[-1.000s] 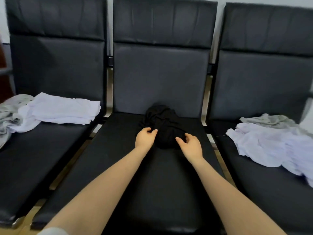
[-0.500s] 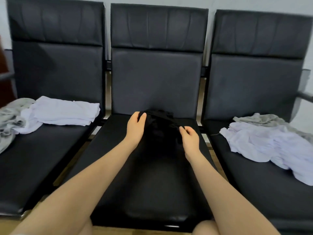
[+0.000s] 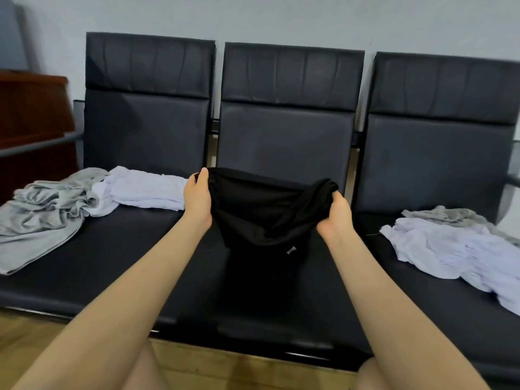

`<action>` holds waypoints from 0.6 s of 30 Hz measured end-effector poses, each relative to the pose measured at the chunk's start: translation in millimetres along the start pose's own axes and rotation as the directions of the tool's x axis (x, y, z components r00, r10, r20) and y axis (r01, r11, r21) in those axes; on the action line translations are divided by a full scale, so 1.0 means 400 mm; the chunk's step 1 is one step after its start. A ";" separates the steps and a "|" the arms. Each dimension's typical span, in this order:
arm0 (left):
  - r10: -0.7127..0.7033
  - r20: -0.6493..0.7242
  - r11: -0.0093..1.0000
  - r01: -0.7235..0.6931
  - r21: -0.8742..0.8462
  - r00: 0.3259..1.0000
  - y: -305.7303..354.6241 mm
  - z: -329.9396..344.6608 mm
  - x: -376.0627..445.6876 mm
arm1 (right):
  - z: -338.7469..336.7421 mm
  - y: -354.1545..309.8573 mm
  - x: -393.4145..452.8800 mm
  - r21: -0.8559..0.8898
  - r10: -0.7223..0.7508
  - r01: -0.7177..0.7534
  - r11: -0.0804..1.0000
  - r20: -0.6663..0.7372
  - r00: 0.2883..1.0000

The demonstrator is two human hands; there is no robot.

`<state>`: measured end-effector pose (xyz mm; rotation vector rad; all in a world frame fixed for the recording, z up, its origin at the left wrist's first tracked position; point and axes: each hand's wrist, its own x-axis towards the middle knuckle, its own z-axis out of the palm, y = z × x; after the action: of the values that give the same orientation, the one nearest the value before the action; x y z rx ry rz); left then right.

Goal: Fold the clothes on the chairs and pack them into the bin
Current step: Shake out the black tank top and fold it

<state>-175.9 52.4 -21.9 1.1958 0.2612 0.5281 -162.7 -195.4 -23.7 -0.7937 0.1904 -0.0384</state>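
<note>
Over middle chair | both grips, left hand, right hand, pinch black garment | fingertips hidden

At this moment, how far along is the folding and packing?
Early. Possibly done: one white garment looks folded on the left chair. In hand: left hand and right hand hold up the black garment. Left: grey garment, white pile; no bin in view.

A pale grey wall stands behind everything. A reddish-brown wooden cabinet sits at far left, and light wood flooring runs along the bottom.
</note>
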 end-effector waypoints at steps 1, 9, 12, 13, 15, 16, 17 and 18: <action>-0.029 0.000 0.999 0.029 0.018 1.000 -0.004 -0.008 0.004 | -0.004 0.005 0.004 0.009 0.038 -0.038 0.999 -0.020 0.999; -0.090 -0.068 0.849 0.112 0.516 0.994 -0.129 -0.041 0.035 | -0.066 0.100 0.033 0.044 0.152 -0.156 0.987 0.083 0.985; -0.008 -0.017 0.687 0.017 0.727 1.000 -0.151 -0.033 0.023 | -0.085 0.057 0.065 -0.195 0.132 -0.099 0.976 0.169 0.977; 0.029 0.077 0.650 -0.077 0.756 0.997 -0.156 -0.023 0.013 | -0.094 0.052 0.074 -0.332 0.152 -0.090 0.939 0.168 0.974; 0.053 0.303 0.575 -0.277 0.769 0.952 -0.177 0.004 -0.016 | -0.121 0.060 0.079 -0.587 0.178 -0.087 0.805 0.098 0.979; 0.030 0.394 0.542 -0.347 0.766 0.919 -0.189 0.015 -0.036 | -0.134 0.069 0.074 -0.695 0.157 -0.084 0.714 0.042 0.987; -0.020 0.471 0.509 -0.396 0.764 0.882 -0.205 0.027 -0.058 | -0.150 0.076 0.073 -0.793 0.118 -0.083 0.604 -0.014 0.993; -0.090 0.529 0.461 -0.436 0.773 0.844 -0.221 0.034 -0.078 | -0.166 0.081 0.073 -0.877 0.076 -0.075 0.475 -0.044 0.996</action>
<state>-174.0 1.8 -101.9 2.3867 -0.1005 0.1998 -147.5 -222.7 -96.9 -1.8509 0.2457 0.1669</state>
